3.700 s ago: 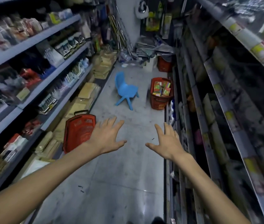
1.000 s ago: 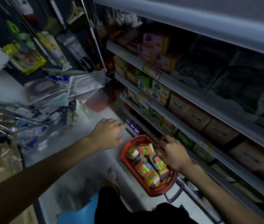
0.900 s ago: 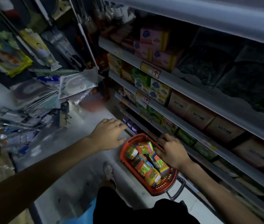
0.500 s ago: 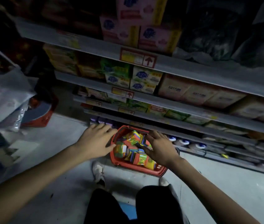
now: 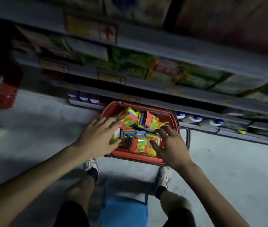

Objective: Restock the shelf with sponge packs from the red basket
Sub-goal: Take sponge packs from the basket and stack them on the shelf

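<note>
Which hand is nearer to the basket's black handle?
Right. The right hand is inside the red basket beside the black handle; the left hand is at the opposite side.

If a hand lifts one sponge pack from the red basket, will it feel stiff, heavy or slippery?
The sponge pack is probably light and squashy, since layered sponges show through its wrap. The glossy wrap may be a little slippery. The packs lie jumbled in the red basket, so neighbours could shift.
</note>
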Available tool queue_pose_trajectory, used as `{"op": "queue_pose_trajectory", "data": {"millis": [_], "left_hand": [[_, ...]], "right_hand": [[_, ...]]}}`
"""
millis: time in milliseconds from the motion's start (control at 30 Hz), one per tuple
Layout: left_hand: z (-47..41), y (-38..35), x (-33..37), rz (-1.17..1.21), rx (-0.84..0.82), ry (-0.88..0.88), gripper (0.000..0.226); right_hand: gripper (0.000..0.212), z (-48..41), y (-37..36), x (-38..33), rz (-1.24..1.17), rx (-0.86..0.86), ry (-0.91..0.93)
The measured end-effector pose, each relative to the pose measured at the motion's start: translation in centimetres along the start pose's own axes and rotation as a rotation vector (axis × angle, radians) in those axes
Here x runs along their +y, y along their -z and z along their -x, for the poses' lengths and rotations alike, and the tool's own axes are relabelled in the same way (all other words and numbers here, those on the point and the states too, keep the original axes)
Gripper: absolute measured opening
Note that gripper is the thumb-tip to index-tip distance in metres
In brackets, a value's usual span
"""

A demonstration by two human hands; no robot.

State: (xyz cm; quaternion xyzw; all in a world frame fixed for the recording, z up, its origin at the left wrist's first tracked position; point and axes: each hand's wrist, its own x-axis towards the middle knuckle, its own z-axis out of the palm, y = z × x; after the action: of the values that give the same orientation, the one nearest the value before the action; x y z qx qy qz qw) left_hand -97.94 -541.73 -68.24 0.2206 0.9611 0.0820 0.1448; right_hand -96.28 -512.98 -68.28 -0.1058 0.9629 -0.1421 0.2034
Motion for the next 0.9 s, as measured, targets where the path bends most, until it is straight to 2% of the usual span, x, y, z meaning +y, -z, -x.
{"op": "queue_pose_trajectory", "data": {"millis": [133,367,500,600,667,900], "left_hand": [[-4.4,-10.7,1.0,0.065,0.105,0.018,0.056],[-10.0,-24.4,-0.4,0.055,0.346,-0.015,0.053],[-13.1,-26.2,-2.2,-0.040,0.408,-0.093,0.062],[-14.5,-26.5,-3.1,-0.118,0.398,-0.153,0.064],[-14.4,-27.0,-3.5,-0.166,0.421,-0.175,0.064],[-10.9,-26.1,-2.0,-0.167,0.540,-0.148,0.062]], "right_hand": [[0.048,-3.2,-9.2,5.6,-0.012,0.046,-0.001],[0.051,-9.1,-21.0,12.7,-0.021,0.325,0.062],[0.061,-11.2,-24.1,14.8,0.042,0.385,0.123],[0.069,-12.2,-24.5,15.4,0.114,0.366,0.166],[0.069,-12.0,-24.7,15.8,0.163,0.413,0.185],[0.070,-7.3,-23.5,14.4,0.108,0.465,0.074]]}}
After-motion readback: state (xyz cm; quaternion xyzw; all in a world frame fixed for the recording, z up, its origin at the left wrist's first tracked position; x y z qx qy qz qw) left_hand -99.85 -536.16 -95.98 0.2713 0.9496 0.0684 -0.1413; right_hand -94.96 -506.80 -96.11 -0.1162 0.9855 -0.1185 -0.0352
